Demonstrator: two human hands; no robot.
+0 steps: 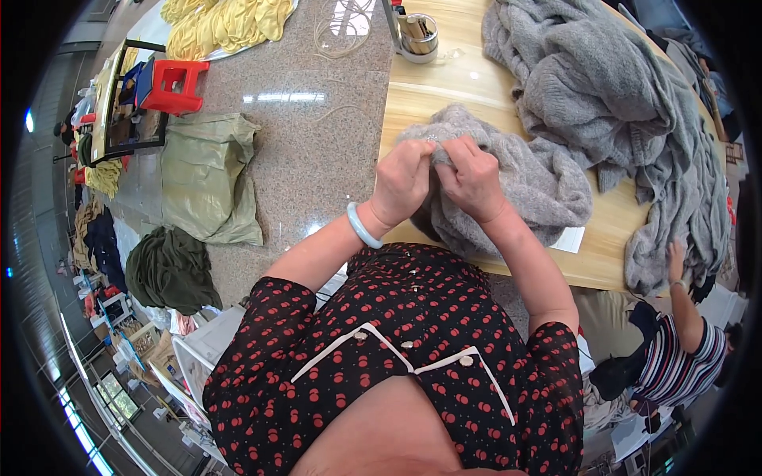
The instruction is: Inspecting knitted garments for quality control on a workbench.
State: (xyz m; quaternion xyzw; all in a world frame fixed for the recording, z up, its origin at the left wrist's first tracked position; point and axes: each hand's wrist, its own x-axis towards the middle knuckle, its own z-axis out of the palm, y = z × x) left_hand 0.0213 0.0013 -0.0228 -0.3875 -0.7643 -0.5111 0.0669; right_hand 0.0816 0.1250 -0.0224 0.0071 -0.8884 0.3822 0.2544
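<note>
Blouse (397, 305) lower-centre; mid-frame, I see left hand (401, 181) and right hand (475, 178) closed, pinching grey knit (540, 178); overpulling could stretch it.

Bare tabletop (448, 83) lies beyond the held garment (540, 182); grey knits (591, 91) (heaped) block rightward.

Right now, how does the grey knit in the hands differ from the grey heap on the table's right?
Size: the held knit is smaller; the heap sprawls larger.
Hold: left hand and right hand pinch the held knit; a co-worker's hand touches the heap.
Shared: both are grey, crumpled knit on the table.
</note>
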